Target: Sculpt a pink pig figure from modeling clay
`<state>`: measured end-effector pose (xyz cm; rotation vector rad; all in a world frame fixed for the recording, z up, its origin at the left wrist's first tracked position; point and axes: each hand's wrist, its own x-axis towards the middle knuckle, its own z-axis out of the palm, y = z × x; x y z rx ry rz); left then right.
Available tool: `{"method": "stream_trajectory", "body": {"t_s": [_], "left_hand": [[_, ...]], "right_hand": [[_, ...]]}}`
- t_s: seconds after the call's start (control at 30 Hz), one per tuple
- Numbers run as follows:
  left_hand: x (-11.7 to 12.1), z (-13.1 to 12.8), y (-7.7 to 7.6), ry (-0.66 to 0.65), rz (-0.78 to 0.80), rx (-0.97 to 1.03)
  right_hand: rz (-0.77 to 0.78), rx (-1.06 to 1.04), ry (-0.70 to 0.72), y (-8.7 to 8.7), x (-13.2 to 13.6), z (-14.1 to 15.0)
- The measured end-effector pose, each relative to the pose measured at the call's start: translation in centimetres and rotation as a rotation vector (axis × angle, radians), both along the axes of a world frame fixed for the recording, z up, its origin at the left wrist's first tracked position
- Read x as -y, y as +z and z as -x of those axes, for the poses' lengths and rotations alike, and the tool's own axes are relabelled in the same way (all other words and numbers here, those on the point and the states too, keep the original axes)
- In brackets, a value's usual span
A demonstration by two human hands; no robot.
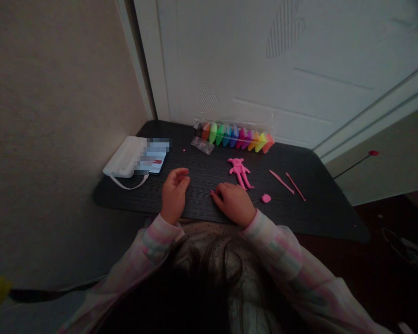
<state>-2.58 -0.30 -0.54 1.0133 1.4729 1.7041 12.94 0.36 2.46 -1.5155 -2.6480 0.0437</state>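
My left hand (174, 194) is raised over the near edge of the dark table, its fingers loosely curved and the thumb apart, with nothing visible in it. My right hand (235, 204) rests low at the table, fingers curled together; a tiny bit of pink clay (212, 191) shows at its fingertips. Just beyond that hand lies a pink clay figure (239, 170) with round ears, arms and two long legs. A small pink clay lump (265, 198) sits right of the hand. Farther right are two slim pink modelling tools (282, 182).
A clear pack of coloured clay (235, 137) lies along the back, with a crumpled clear wrapper (202, 145) before it. At left, a white power bank (123, 160) is cabled to a phone (160, 157). Behind the table (320, 208) stands a white door (237, 60); a wall is at left.
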Motion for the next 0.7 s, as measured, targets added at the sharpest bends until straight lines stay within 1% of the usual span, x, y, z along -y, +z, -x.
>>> {"method": "stream_trajectory", "body": {"t_s": [0.2, 0.3, 0.37, 0.43, 0.57, 0.7], "left_hand": [[0.0, 0.1, 0.0, -0.007, -0.003, 0.004], [0.0, 0.1, 0.0, -0.011, -0.007, 0.004], [0.0, 0.1, 0.0, -0.008, -0.01, 0.001], [0.0, 0.1, 0.0, -0.004, -0.009, 0.002], [0.0, 0.1, -0.1, -0.011, -0.001, 0.005], [0.0, 0.1, -0.1, -0.009, -0.001, 0.004]], "right_hand": [[-0.034, -0.057, 0.013, 0.2, -1.0, -0.1], [-0.052, -0.077, -0.064, 0.1, -2.1, 0.4], [-0.086, -0.055, -0.119, 0.0, -3.2, 1.2], [-0.119, -0.023, -0.132, -0.3, -4.0, 2.1], [-0.17, 0.025, -0.121, -1.0, -4.4, 3.5], [-0.198, 0.047, -0.05, -1.1, -4.0, 3.7]]}}
